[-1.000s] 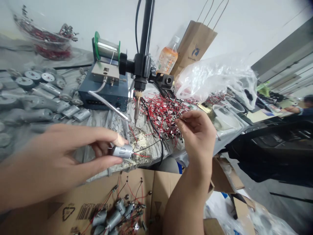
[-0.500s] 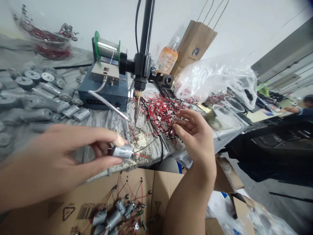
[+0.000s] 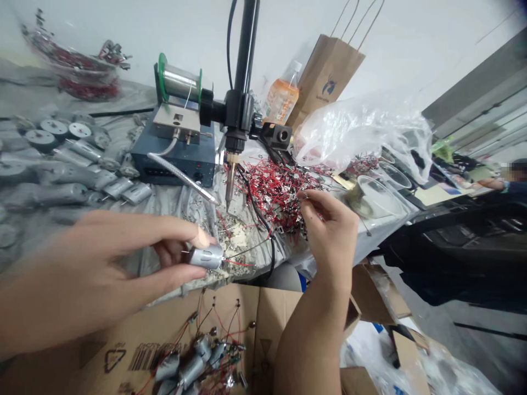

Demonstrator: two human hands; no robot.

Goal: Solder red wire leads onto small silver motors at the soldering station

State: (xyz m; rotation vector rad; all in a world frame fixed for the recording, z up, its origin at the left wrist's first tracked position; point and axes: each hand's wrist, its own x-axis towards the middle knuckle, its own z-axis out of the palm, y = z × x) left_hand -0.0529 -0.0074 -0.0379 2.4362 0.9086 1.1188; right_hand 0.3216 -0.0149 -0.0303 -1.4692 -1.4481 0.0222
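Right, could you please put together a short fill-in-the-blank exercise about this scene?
The left hand holds a grey motor whose two wires are black and ____. The spool above the dark blue box has rims coloured ____. The paper bag beside the bottle is ____. The hand at the heap of red-wired parts is the ____ one.

Missing words: red; green; brown; right.

Workshop, small electrical assembly. Surface under crumpled grey sheeting. 1 soldering iron on black stand; 1 solder spool, green-flanged. Loose grey motors, heap of red-wired parts. Cardboard box below, more wired motors inside.
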